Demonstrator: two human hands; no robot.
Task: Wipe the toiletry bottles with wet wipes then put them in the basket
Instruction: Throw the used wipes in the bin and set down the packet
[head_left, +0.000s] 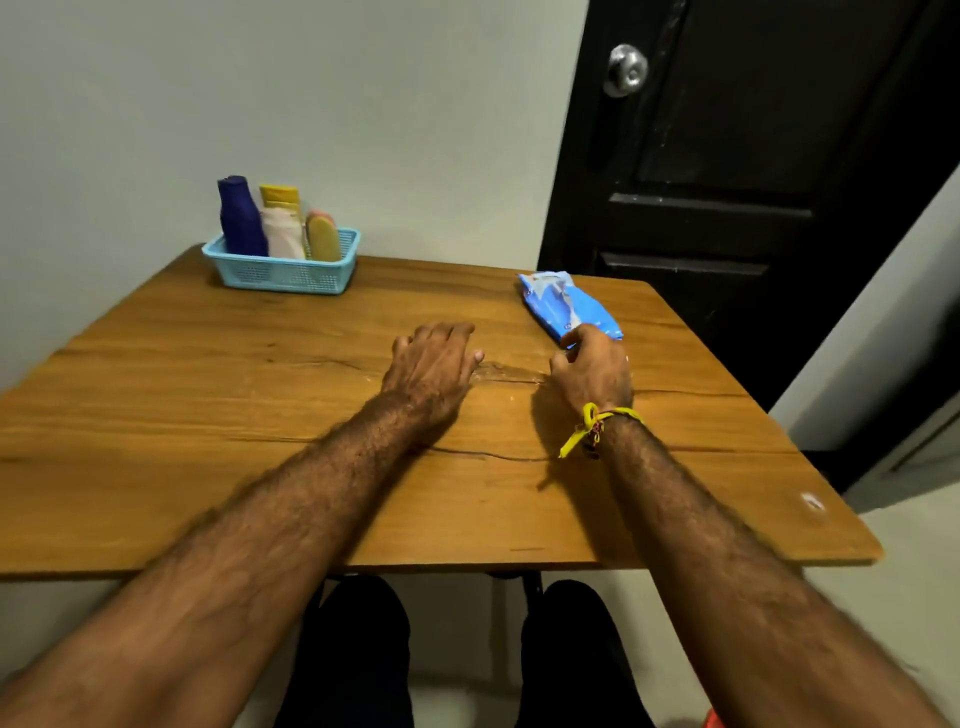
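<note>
Right now my left hand (434, 364) lies palm down on the bench (208, 415), fingers loosely bent against the wood and holding nothing. My right hand (592, 371) sits a little to its right, fingers curled over the near end of the blue wet wipes pack (569, 306); the fingertips are hidden from me, so I cannot tell whether they actually grip the pack or only touch it. A yellow thread (592, 423) is tied round my right wrist, its loose end hanging toward the bench. Between my two hands the wood shows a faint shiny streak.

The wipes pack lies flat near the right far edge of the bench, angled away from me. At the far left corner stands the light blue basket (283, 273), close to the wall. Upright inside it are a dark blue bottle (240, 218), a white bottle with a yellow cap (281, 226) just beside it, and a small yellow and pink bottle (323, 236) at the right. Beyond the bench on the right is a dark door (753, 182) with a round metal knob (626, 70). Below the bench edge I see my dark trouser legs (353, 654).
</note>
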